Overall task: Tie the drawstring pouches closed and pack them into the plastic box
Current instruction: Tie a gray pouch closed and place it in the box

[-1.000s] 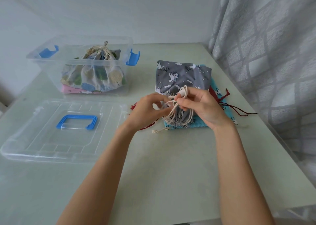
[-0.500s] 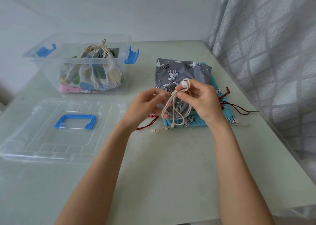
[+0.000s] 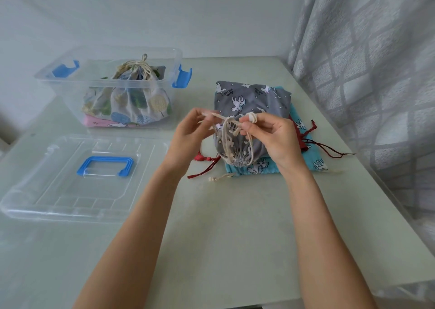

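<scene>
Soft, light cloth here, best handled by its cord. The grey pouch [image 3: 249, 101], printed with white unicorns, sits atop the pile at two o'clock on the table [image 3: 235, 226]. Left hand [image 3: 188, 135] pinches one end of the cream cord [image 3: 227, 141]; right hand [image 3: 270, 137] grips a loop, cord wound round its fingertip. The plastic box [image 3: 113, 83] waits at ten o'clock.

Pink printed pouch [image 3: 98, 122] at bottom of clear plastic box [image 3: 110, 52] mostly covered by tied leaf-print pouch [image 3: 131, 99]. Teal printed pouch [image 3: 259, 168] and dark red pouch [image 3: 297, 134] largely buried under grey unicorn-print pouch [image 3: 249, 97]. Cream drawstring cord [image 3: 227, 139] crossing between left hand [image 3: 188, 135] and right hand [image 3: 270, 137]: knot state unreadable. Both forearms cut off at bottom edge. Grey curtain [image 3: 367, 73] cropped right.
</scene>
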